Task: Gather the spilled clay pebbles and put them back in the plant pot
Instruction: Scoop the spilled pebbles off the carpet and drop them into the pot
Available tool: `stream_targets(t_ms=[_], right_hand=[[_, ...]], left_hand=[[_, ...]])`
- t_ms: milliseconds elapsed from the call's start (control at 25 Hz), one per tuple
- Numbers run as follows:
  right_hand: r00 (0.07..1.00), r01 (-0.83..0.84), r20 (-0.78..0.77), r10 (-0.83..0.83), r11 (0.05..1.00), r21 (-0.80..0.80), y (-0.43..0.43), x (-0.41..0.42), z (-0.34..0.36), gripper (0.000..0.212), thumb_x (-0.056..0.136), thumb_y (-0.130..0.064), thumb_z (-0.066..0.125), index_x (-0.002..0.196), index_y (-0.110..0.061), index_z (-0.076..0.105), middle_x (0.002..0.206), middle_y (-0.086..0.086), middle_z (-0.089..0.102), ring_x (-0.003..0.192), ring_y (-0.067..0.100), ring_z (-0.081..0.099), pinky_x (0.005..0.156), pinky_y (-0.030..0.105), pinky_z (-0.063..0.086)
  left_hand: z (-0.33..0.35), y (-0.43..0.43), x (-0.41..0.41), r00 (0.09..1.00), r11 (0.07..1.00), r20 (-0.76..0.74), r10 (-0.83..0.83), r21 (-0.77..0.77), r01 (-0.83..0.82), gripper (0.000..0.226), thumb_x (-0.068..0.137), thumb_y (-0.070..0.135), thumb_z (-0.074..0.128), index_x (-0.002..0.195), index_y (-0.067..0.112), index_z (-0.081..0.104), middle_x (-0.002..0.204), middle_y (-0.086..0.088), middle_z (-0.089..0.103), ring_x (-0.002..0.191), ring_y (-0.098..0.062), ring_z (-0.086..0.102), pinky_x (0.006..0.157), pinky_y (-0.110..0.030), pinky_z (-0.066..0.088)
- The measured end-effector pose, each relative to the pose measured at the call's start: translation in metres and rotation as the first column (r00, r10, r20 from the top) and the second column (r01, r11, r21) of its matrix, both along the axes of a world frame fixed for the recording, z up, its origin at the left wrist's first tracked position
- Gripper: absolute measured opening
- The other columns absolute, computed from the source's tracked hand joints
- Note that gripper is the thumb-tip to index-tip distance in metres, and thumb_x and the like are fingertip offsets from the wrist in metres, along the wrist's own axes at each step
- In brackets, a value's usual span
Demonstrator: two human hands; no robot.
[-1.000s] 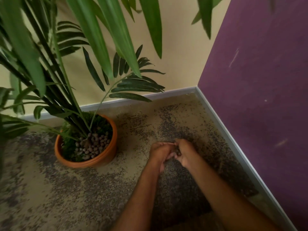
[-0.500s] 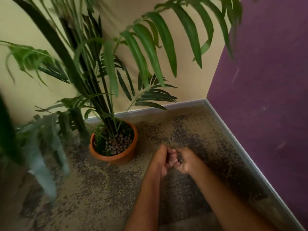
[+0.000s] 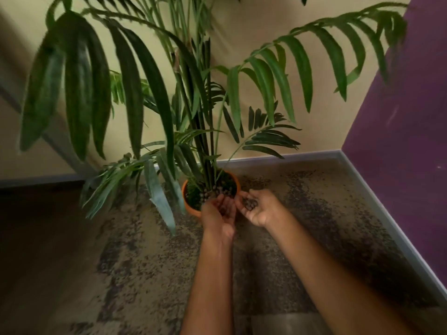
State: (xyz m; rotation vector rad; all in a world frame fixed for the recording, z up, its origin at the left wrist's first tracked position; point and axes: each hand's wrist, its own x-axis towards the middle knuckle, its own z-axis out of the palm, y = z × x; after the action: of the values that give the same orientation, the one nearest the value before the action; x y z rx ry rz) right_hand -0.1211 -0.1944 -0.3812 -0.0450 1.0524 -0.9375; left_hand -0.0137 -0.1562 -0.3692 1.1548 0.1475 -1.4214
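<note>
An orange terracotta plant pot [image 3: 187, 204] stands on the floor with a tall palm in it. Brown clay pebbles [image 3: 208, 193] lie on the soil at its front. My left hand [image 3: 219, 212] is cupped, palm up, at the pot's near rim and holds a few pebbles. My right hand [image 3: 260, 209] is beside it, just right of the pot, palm up with a small heap of dark pebbles [image 3: 249, 204] in it. The two hands are slightly apart.
Long palm fronds [image 3: 154, 97] hang over the pot and to its left. The mottled tan floor [image 3: 145, 262] meets a cream wall behind and a purple wall [image 3: 406, 141] on the right, both with a grey skirting [image 3: 377, 209].
Both hands, pressed together over the floor a second ago, have lifted and moved left to the pot and parted. The view has pulled back and shows more of the palm.
</note>
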Motion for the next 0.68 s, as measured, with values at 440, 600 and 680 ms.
stream_targets(t_ms=[440, 600, 680], right_hand=[[0.991, -0.116, 0.058, 0.123, 0.987, -0.108, 0.000, 0.038, 0.035, 0.045, 0.106, -0.035, 0.044, 0.132, 0.001, 0.053, 0.120, 0.020, 0.061, 0.099, 0.031, 0.060, 0.069, 0.042, 0.050], [0.990, -0.122, 0.055, 0.129, 0.986, -0.116, -0.002, 0.037, 0.038, 0.050, 0.105, -0.035, 0.048, 0.139, 0.001, 0.049, 0.139, 0.022, 0.056, 0.100, 0.031, 0.060, 0.071, 0.040, 0.050], [0.992, -0.115, 0.041, 0.120, 0.986, -0.117, -0.001, 0.036, 0.040, 0.045, 0.104, -0.030, 0.050, 0.136, 0.001, 0.050, 0.133, 0.020, 0.057, 0.099, 0.030, 0.060, 0.072, 0.038, 0.051]], left_hand=[[0.048, 0.012, 0.028, 0.991, 0.983, -0.022, 0.133, -0.127, -0.135, 0.037, 0.111, 0.032, 0.037, 0.121, 0.007, 0.062, 0.133, -0.020, 0.059, 0.124, -0.033, 0.057, 0.104, -0.042, 0.050], [0.070, 0.026, 0.017, 0.986, 0.983, 0.023, 0.163, -0.090, -0.160, 0.049, 0.113, 0.029, 0.030, 0.151, 0.002, 0.047, 0.157, -0.021, 0.046, 0.141, -0.033, 0.050, 0.118, -0.041, 0.038], [0.085, 0.033, 0.009, 0.982, 0.981, 0.054, 0.181, -0.083, -0.176, 0.051, 0.113, 0.031, 0.027, 0.150, 0.002, 0.047, 0.155, -0.021, 0.048, 0.113, -0.027, 0.058, 0.113, -0.038, 0.040]])
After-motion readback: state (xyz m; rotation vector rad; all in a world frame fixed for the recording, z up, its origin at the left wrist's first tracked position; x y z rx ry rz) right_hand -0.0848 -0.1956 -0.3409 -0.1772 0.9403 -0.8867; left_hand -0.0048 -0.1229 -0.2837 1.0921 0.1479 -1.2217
